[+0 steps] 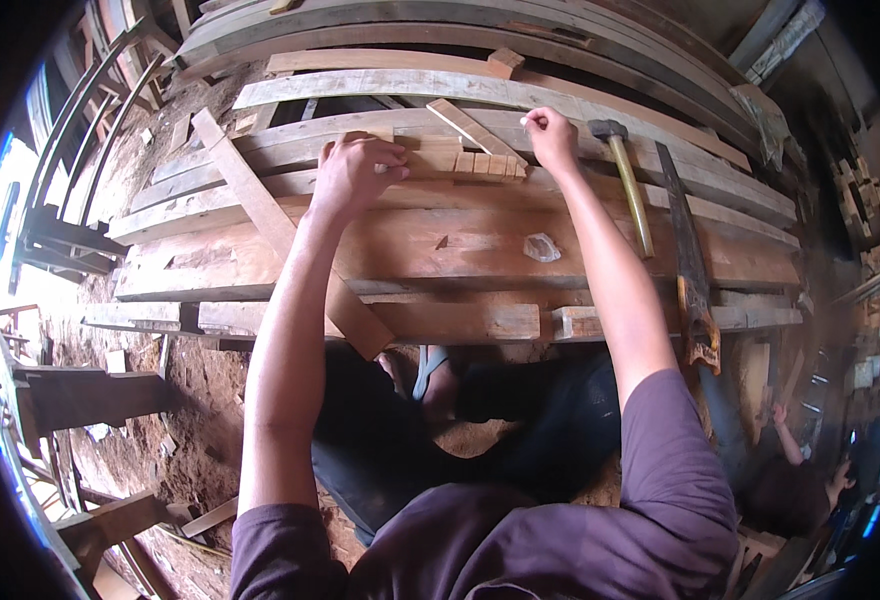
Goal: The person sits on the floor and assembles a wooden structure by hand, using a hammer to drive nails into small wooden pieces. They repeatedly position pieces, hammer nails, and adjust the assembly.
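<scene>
My left hand (357, 172) is closed over the left end of a pale wooden block (432, 157), its fingers curled toward the wood. Several saw cuts divide the block's right end into short segments (490, 166). My right hand (552, 137) is raised beyond the block's right end, fingers pinched together; a small whitish spot shows at the fingertips, too small to name. Right of that hand lies a hammer (625, 180) with a dark head and yellowish handle. Farther right, a handsaw (685, 250) lies across the beams, its wooden handle toward me.
Long wooden beams (460, 240) form the work surface. A flat board (260, 205) lies slanted across them at left, and a narrow strip (475, 130) behind the block. A clear crumpled piece (541, 247) sits nearer me. Another person (790, 480) is at lower right.
</scene>
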The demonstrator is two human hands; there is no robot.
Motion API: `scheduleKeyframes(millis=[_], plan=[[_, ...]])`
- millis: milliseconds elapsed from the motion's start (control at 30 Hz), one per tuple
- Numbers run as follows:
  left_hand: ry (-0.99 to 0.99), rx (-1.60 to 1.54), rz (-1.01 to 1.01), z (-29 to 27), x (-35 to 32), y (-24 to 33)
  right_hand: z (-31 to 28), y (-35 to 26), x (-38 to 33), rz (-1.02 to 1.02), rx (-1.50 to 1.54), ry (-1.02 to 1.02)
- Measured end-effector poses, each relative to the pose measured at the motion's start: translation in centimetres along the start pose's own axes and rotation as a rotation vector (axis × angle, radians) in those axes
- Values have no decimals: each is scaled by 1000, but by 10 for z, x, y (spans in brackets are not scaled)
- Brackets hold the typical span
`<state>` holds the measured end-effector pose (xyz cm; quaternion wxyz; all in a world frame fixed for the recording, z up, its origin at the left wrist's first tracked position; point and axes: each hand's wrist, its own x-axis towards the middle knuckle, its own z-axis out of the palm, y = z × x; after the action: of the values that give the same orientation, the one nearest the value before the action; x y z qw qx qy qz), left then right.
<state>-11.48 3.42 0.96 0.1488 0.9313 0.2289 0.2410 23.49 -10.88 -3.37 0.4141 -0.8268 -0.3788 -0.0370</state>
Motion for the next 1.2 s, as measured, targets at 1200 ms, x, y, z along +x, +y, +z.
scheduleKeyframes(millis=[1200], plan=[[197,-174,-20,7,3,-21,56,-143,-95,-546,266,-151]])
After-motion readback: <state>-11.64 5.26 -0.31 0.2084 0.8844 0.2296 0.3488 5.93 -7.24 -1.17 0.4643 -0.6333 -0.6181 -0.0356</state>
